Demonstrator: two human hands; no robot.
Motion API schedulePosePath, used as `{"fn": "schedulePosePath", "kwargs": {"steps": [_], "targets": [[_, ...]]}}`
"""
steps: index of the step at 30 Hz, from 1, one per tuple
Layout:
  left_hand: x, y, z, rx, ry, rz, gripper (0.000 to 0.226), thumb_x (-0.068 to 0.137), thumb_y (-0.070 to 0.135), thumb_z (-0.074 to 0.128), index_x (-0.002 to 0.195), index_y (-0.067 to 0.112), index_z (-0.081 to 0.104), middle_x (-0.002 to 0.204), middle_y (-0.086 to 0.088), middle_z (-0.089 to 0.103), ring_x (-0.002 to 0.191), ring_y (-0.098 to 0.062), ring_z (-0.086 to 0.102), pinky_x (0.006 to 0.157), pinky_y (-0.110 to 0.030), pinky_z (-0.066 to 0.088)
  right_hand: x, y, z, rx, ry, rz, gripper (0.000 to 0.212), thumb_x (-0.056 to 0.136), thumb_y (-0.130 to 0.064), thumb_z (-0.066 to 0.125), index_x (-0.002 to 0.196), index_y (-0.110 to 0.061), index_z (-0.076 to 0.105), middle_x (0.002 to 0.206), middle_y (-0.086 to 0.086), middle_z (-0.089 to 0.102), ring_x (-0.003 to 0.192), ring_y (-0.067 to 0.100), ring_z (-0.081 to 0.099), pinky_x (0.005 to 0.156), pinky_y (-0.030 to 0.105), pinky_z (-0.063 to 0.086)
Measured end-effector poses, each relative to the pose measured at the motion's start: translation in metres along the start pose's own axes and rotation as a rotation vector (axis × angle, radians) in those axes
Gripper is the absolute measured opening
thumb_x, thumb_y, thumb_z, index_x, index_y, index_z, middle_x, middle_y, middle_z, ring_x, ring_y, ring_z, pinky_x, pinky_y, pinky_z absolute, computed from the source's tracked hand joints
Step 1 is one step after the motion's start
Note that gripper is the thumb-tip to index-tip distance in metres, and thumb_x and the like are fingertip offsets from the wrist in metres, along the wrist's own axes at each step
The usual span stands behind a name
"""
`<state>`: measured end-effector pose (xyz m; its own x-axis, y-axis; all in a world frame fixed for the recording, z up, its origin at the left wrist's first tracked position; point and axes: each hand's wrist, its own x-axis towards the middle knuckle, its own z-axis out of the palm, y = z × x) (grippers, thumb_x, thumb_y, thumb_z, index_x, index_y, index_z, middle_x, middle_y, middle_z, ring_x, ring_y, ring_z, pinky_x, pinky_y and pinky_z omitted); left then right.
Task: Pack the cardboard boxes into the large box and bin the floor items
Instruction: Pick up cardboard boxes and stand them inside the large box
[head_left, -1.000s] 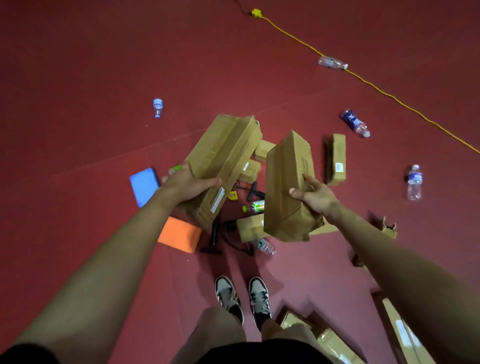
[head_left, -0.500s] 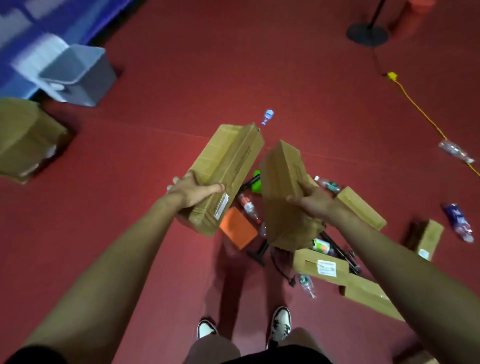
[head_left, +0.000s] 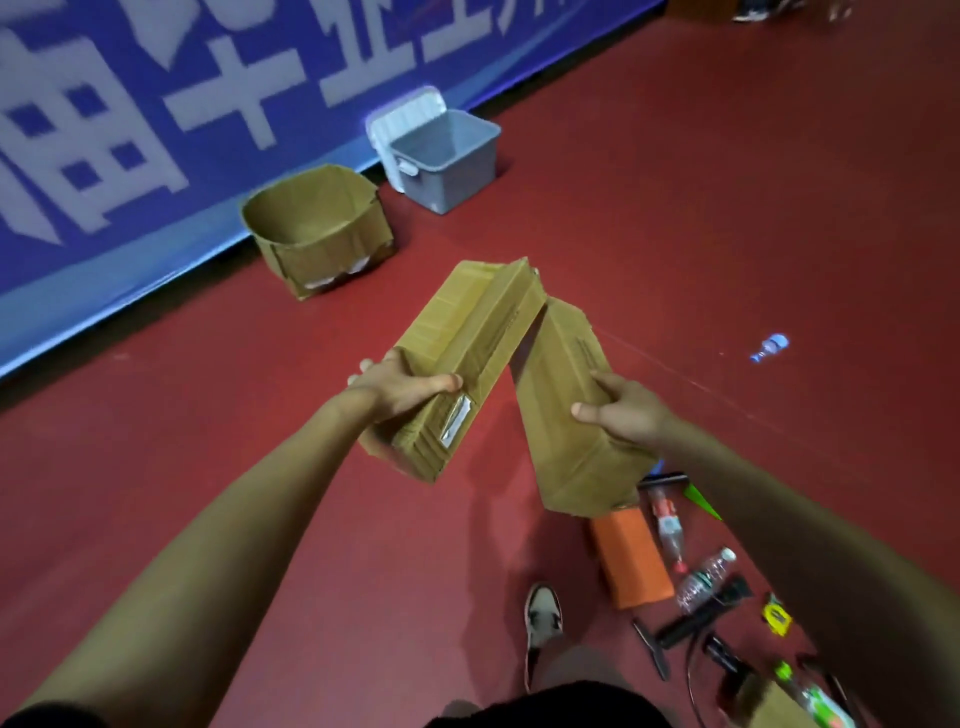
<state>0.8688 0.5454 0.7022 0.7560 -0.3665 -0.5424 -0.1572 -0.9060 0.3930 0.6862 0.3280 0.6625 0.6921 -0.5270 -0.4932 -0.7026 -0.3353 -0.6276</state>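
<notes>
Versus 0.5 s ago, view had swung left. Orange block (head_left: 631, 561) and water bottle (head_left: 704, 574) lay near right. Left hand (head_left: 402, 387) gripped one long cardboard box (head_left: 467, 338) and right hand (head_left: 621, 410) gripped the second cardboard box (head_left: 566, 441), both mid-air. Open large box (head_left: 317, 228) and lid-up grey bin (head_left: 441, 156) sat far centre; only bare inner walls showed.

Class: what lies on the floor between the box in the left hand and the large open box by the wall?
Nothing: the head view shows only bare red floor between the held box and the large box.

Floor (head_left: 675, 234): large box (head_left: 332, 254), bin (head_left: 457, 176), bottles (head_left: 706, 574)
</notes>
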Motion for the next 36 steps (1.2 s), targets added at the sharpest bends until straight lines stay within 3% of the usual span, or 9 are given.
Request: {"fn": "schedulePosePath", "kwargs": {"steps": [4,9,15,23,28,31,36], "targets": [[0.059,-0.031,-0.039,-0.037,0.073,-0.09,0.112,0.062,0.079,0.058,0.149,0.021,0.016,0.149,-0.021,0.024,0.135,-0.041,0.028,0.11,-0.048,0.028,0.068,-0.055,0.009,-0.048,-0.049,-0.055,0.078,0.078,-0.046,0.07,0.145,-0.028,0.035,0.146,0.004,0.044,0.132,0.024,0.044,0.111,0.039,0.034],[0.141,-0.038,-0.096,-0.112,0.095,-0.211,0.132,0.038,0.088,0.047,0.148,0.02,0.02,0.146,-0.02,0.031,0.134,-0.039,0.029,0.108,-0.05,0.03,0.171,-0.125,0.002,-0.023,-0.112,-0.088,0.077,0.079,-0.04,0.072,0.146,-0.024,0.036,0.147,0.005,0.043,0.133,0.024,0.043,0.111,0.037,0.034],[0.214,-0.044,-0.152,-0.207,0.135,-0.313,0.129,0.04,0.088,0.05,0.147,0.022,0.024,0.144,-0.019,0.035,0.132,-0.039,0.032,0.108,-0.048,0.032,0.271,-0.213,-0.012,-0.059,-0.172,-0.139,0.075,0.081,-0.036,0.072,0.146,-0.023,0.036,0.146,0.007,0.043,0.132,0.026,0.043,0.112,0.036,0.034],[0.319,-0.085,-0.227,-0.422,0.139,-0.362,0.122,0.039,0.09,0.053,0.14,0.024,0.038,0.138,-0.009,0.047,0.123,-0.032,0.047,0.105,-0.043,0.039,0.391,-0.314,0.013,-0.152,-0.247,-0.193,0.078,0.078,-0.04,0.073,0.145,-0.027,0.036,0.145,0.005,0.046,0.131,0.026,0.045,0.111,0.042,0.036],[0.431,-0.145,-0.285,-0.542,0.113,-0.285,0.107,0.032,0.092,0.062,0.116,0.026,0.061,0.115,-0.002,0.068,0.102,-0.023,0.066,0.096,-0.043,0.05,0.473,-0.389,0.038,-0.241,-0.221,-0.194,0.079,0.075,-0.047,0.073,0.144,-0.033,0.037,0.146,0.005,0.045,0.131,0.027,0.044,0.11,0.043,0.036],[0.46,-0.143,-0.333,-0.554,0.099,-0.281,0.106,0.038,0.091,0.062,0.118,0.021,0.061,0.114,-0.005,0.068,0.103,-0.029,0.065,0.097,-0.048,0.049,0.516,-0.439,0.051,-0.28,-0.211,-0.198,0.079,0.075,-0.048,0.072,0.144,-0.033,0.037,0.146,0.006,0.044,0.132,0.027,0.044,0.11,0.042,0.035],[0.546,-0.179,-0.395,-0.601,0.121,-0.277,0.104,0.034,0.091,0.064,0.116,0.026,0.061,0.111,0.001,0.069,0.099,-0.021,0.067,0.095,-0.041,0.05,0.589,-0.513,0.064,-0.317,-0.214,-0.25,0.08,0.072,-0.052,0.072,0.143,-0.034,0.038,0.141,0.01,0.048,0.128,0.028,0.047,0.109,0.043,0.037]]}}
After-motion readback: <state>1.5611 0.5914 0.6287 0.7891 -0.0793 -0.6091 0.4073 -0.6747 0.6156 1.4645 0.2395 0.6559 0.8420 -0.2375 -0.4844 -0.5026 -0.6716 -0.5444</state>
